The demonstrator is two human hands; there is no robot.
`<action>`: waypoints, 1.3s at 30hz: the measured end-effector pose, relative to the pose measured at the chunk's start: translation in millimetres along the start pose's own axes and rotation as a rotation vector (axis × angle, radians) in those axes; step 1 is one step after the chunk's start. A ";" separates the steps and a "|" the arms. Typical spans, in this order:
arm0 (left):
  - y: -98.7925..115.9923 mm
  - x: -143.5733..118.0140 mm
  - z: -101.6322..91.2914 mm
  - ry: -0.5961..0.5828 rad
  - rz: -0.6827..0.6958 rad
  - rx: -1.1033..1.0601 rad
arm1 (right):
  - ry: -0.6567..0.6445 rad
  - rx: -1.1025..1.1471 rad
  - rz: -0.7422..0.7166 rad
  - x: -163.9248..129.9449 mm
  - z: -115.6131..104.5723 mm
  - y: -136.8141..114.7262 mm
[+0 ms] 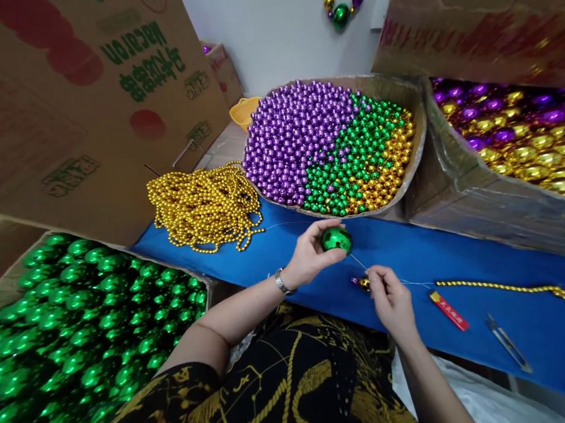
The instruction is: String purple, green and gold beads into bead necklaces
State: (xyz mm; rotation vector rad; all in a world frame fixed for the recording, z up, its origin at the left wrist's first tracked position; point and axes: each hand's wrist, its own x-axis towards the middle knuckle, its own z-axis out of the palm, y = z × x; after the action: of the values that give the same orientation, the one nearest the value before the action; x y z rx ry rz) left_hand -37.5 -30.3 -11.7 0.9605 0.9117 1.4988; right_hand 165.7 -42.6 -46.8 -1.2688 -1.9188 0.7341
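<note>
A: Head view – what's the left hand (308, 254) doing?
B: Fingers closed round a big green ball (336, 239), held just above the blue desk (450, 258), near its front edge.
A: Right hand (389, 299)?
B: Thumb & forefinger pinched on a thin thread (358, 261) that runs up to the ball. Small purple/gold beads (360, 282) sit just left of that hand, right by the fingertips.
A: Anything else on the desk?
B: Gold bead strand (501, 287) stretched out to the right, red tag (449, 310) near it, snips (507, 342) further right. Heap of gold bead strings (204, 207) at the left.
A: Boxes?
B: Cardboard tray of purple, green, gold beads (328, 147) behind the hands. Box of large green balls (77, 327) lower left, box of purple & gold ones (518, 135) upper right.
A: Wrist?
B: Metal watch (282, 282) on the left one.
</note>
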 end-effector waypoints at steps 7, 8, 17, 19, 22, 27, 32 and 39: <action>-7.1 6.3 -3.9 -0.110 0.030 -0.010 | 0.069 -0.047 -0.100 1.9 -7.8 2.0; -7.1 7.1 -3.6 -0.118 0.033 -0.011 | 0.053 -0.043 -0.106 1.9 -8.1 2.2; -1.9 10.6 0.1 -0.236 0.132 0.155 | 0.140 -0.091 -0.102 -0.6 -9.2 8.5; -3.7 12.5 -0.2 -0.240 0.132 0.165 | 0.130 -0.071 -0.085 -0.9 -10.4 8.3; -7.3 16.5 0.2 -0.252 0.095 0.093 | 0.089 -0.008 -0.052 -1.4 -11.9 8.3; -8.3 21.0 2.3 -0.261 0.053 0.026 | 0.063 0.032 0.000 -1.1 -12.8 10.8; -7.9 22.1 3.8 -0.270 0.059 0.041 | 0.081 0.000 -0.023 0.6 -14.0 12.2; -10.8 26.1 4.8 -0.302 0.001 -0.047 | 0.029 0.078 0.074 -4.0 -13.0 16.4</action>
State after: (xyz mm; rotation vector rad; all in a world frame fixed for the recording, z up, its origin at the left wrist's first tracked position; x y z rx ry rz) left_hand -31.3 -2.9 -17.3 1.1173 0.6554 1.3248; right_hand 185.9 -39.6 -52.8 -1.3007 -1.8109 0.8156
